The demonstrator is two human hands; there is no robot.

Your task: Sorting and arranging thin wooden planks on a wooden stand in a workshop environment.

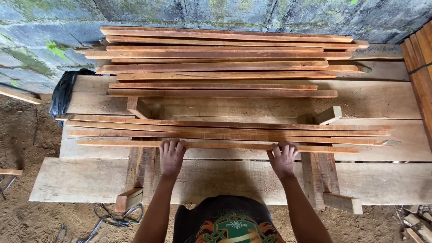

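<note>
My left hand [171, 157] and my right hand [283, 158] both grip the nearest thin reddish wooden strip [225, 146], which lies crosswise over two wooden cross supports [143, 162]. My fingers curl over its near edge. Just beyond it lie three more long strips [225, 128], side by side. Farther back a larger pile of similar strips [225, 54] is stacked near the wall.
Wide pale planks [382, 101] form the bench surface beneath. A black plastic bag [63, 92] sits at the left end. Reddish boards [420, 63] lean at the right. A mossy block wall [36, 40] stands behind; sandy ground with wire and offcuts lies around.
</note>
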